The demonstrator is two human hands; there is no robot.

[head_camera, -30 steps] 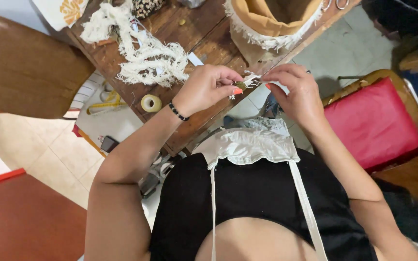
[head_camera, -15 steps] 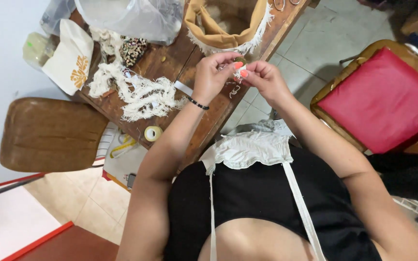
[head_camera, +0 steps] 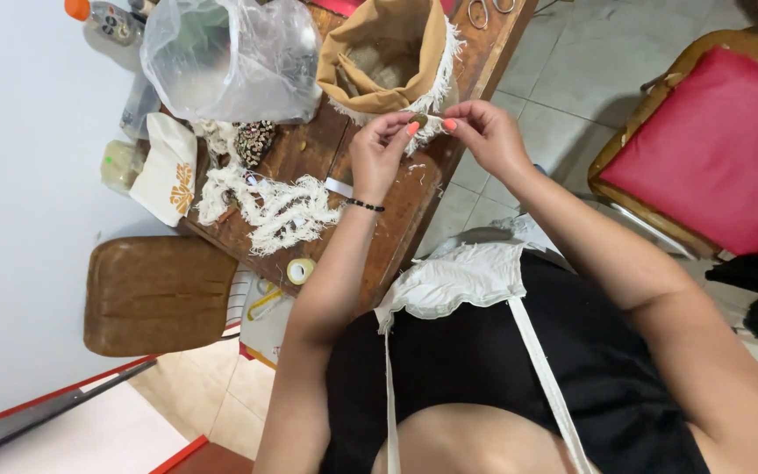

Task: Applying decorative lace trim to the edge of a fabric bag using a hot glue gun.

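Thread work, right over the table's near edge: a small dark bead-like piece (head_camera: 418,118) with a white strand sits pinched between both hands, just in front of the tan fringed bag (head_camera: 392,61). Left hand (head_camera: 379,151) has thumb and forefinger pressed together on the piece; right hand (head_camera: 484,136) nips the strand beside it, fingertips almost touching. To do this well, I'd say keep the strand taut and the pinch light, with elbows steady. Room is tight on the wooden table (head_camera: 401,219): white fringe pile (head_camera: 274,206) left, clear plastic bag (head_camera: 230,57) behind. Open tiled floor (head_camera: 572,79) lies right, before the red-cushioned chair (head_camera: 712,149).
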